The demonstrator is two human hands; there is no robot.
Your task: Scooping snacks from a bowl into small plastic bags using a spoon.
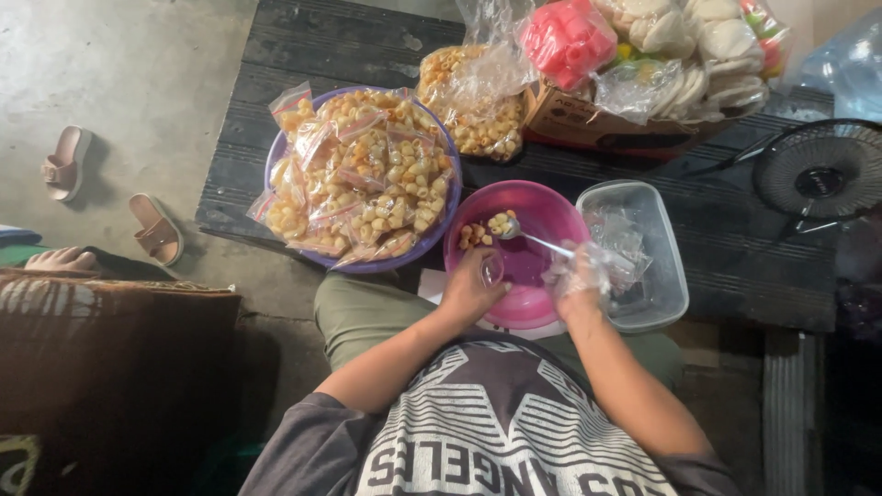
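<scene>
The right hand (577,276), wrapped in a thin plastic glove, is closed around the handle of a spoon (525,234) — its bowl loaded with small yellow snacks (475,235) over the pink bowl (542,213). The left hand (470,287) pinches a small clear bag (492,268) at the bowl's near rim, close under the spoon so the snacks can drop in. Filled bags (363,174) sit piled in the purple basin (432,241) just beside — within easy reach.

Grey concrete floor (138,73); dark slatted wooden table (349,41); sandals (110,197).
</scene>
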